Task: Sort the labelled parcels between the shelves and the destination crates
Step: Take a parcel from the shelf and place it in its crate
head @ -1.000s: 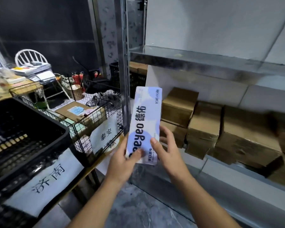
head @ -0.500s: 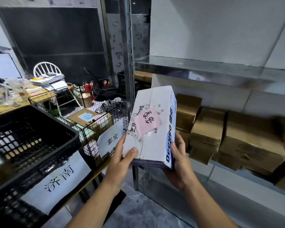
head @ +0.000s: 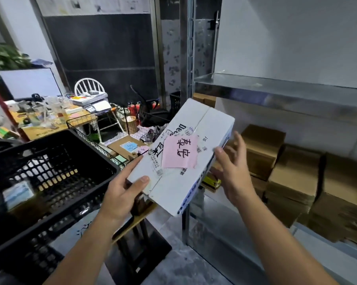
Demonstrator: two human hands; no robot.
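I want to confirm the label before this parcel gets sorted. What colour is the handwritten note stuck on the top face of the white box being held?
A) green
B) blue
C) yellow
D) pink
D: the pink note with dark handwritten characters sits on the top face of the white box, whose near corner is in the grip of the left hand.

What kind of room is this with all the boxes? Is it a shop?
Probably a small parcel sorting room, not a shop: brown cardboard boxes are stacked on metal shelving, a black crate stands nearby, and the held white parcel carries a handwritten pink label.
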